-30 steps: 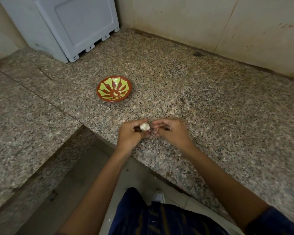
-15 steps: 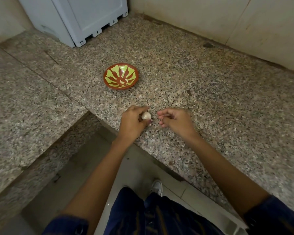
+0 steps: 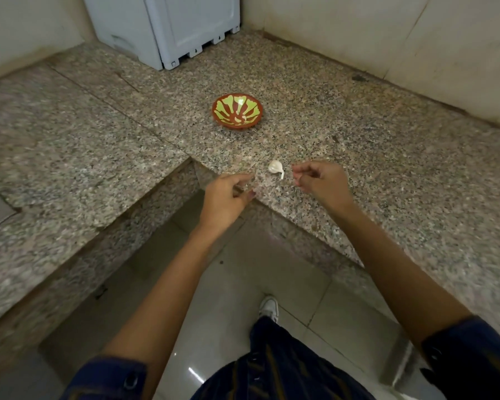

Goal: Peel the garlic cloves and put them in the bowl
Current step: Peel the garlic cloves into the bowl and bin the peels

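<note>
Head view: speckled granite counter [image 3: 358, 134], tiled floor [image 3: 243, 284].

Single head-worn wide-angle view, looking forward and steeply down from standing height. Granite counter [image 3: 358, 145] fills the middle and far field, an L-shaped corner meeting the walls far right. Near edge shows own legs, shoe [image 3: 268, 308] and floor tiles [image 3: 214, 298]. Edges bend with lens distortion. No second view to overlap.
</note>
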